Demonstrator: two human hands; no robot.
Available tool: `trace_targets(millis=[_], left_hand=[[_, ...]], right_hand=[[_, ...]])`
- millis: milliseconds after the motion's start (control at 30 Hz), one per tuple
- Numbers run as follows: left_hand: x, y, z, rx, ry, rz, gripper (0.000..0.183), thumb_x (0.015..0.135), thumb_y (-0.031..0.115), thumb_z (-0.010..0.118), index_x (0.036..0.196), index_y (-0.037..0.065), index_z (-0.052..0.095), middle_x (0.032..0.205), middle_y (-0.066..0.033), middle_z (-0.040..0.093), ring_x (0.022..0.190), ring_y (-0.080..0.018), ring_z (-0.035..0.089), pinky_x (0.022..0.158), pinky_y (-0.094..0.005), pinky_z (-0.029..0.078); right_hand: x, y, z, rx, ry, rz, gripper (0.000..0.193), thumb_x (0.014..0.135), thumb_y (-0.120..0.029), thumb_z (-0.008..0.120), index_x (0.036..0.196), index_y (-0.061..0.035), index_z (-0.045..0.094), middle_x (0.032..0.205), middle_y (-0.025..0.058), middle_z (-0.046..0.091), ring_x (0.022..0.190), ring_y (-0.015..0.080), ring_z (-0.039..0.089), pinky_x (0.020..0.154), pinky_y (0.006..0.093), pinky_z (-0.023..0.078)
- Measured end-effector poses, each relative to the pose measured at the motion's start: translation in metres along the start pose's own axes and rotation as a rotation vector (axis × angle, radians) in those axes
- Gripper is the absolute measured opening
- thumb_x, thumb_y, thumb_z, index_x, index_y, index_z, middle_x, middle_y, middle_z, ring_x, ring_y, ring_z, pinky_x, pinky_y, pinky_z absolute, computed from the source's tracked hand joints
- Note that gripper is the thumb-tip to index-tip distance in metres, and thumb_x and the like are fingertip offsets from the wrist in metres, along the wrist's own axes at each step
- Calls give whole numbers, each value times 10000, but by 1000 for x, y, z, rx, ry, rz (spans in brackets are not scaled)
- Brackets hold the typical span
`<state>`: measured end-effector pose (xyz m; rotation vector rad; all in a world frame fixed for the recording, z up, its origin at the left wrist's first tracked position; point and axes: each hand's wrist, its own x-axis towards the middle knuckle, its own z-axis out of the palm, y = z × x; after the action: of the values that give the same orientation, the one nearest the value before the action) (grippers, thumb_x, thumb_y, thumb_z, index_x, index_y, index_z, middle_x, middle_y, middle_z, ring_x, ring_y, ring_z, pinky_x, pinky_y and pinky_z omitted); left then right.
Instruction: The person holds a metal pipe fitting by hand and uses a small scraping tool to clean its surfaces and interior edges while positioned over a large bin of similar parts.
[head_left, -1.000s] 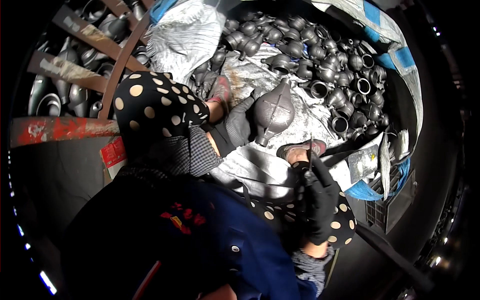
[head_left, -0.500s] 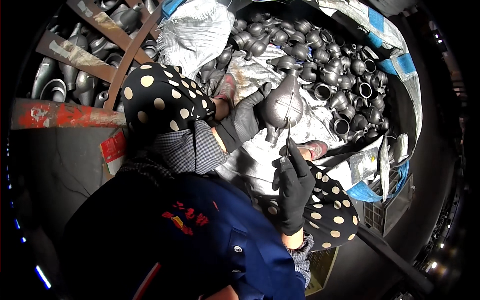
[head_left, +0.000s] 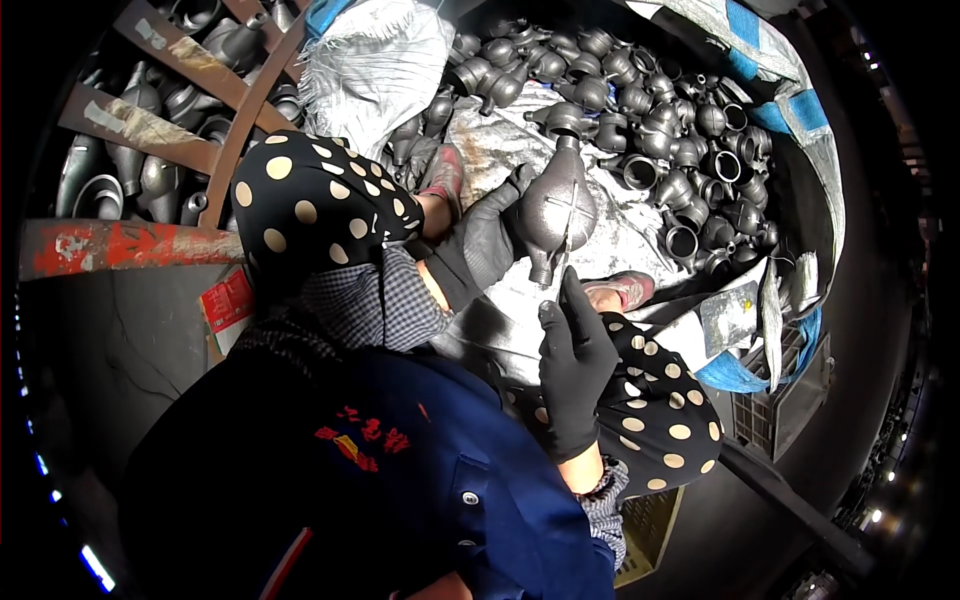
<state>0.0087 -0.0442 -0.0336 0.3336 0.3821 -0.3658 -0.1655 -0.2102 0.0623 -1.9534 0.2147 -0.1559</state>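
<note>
A grey, bulb-shaped metal casting [head_left: 556, 212] with a narrow neck at the top and a short stub below is in front of me. My left hand [head_left: 484, 242], in a dark glove, is closed on its left side. Raised lines cross on the casting's face. Below it, my gloved right hand [head_left: 577, 368] pinches a thin rod-like tool [head_left: 566, 262] between thumb and forefinger. The tool's far end reaches the lower face of the casting; whether it touches I cannot tell.
Many similar grey castings [head_left: 660, 145] lie heaped in a large white woven sack [head_left: 790, 70] with blue straps. More castings sit behind brown metal bars [head_left: 180, 50] at the far left. A red-and-grey beam [head_left: 130, 250] and a crate [head_left: 785, 405] stand at the sides.
The right hand has shifted slightly down, and the tool it holds now stands more upright and catches the light. The casting stays in the left hand. The whole view has shifted a little.
</note>
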Motion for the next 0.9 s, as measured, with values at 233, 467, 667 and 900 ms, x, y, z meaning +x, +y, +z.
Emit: trace_targets(millis=[233,467,667,900], left_hand=[[14,11,-3,3,9,26,358,969,217,498,1319,146,479,1305,-58,521,1201,-213,508,1016,-425,434],[-6,-15,5,26,5,-48,351,968,219,498,1310,141,490,1302,-56,525,1197,-211,510,1018,-422,431],[-34,-54,14,49,-11,-172,345,968,221,497,1303,136,500,1300,-54,527,1194,-209,512,1019,-419,428],[-35,-57,12,55,-10,-194,339,968,223,497,1294,130,511,1298,-52,530,1190,-207,513,1021,-415,425]], right_hand=[[3,-9,-7,-146,-47,-8,389,867,-22,623,1245,44,560,1059,163,669,918,121,607,798,247,489],[5,-9,-21,-546,-52,-168,491,825,-82,642,1304,-140,546,853,138,610,680,296,615,580,378,471],[3,-9,-25,-529,-40,-176,479,822,-84,649,1290,-141,563,852,142,616,709,288,625,603,355,479],[2,-11,-30,5,-23,43,372,858,-29,619,1223,32,581,1039,165,677,906,163,644,800,276,493]])
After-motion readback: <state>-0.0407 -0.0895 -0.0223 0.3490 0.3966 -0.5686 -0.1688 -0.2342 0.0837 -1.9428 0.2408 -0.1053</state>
